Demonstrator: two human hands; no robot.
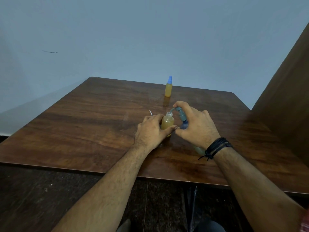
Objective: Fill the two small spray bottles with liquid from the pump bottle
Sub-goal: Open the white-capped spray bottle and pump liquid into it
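Observation:
An uncapped small spray bottle (167, 122) with orange liquid stands upright on the wooden table (83, 124), gripped around its body by my left hand (150, 131). My right hand (195, 126) wraps the pump bottle (183, 122), fingers over its grey-green pump head, whose spout reaches over the small bottle's open mouth. The pump bottle's body is mostly hidden by my hand; a pale part shows near my wrist. A second small spray bottle (168, 87), orange-filled with a blue spray cap on, stands upright farther back.
A thin white tube end (150, 113) pokes up just behind my left hand. A brown wooden panel (287, 91) rises at the table's right side. A pale blue wall lies behind the table, dark floor below the near edge.

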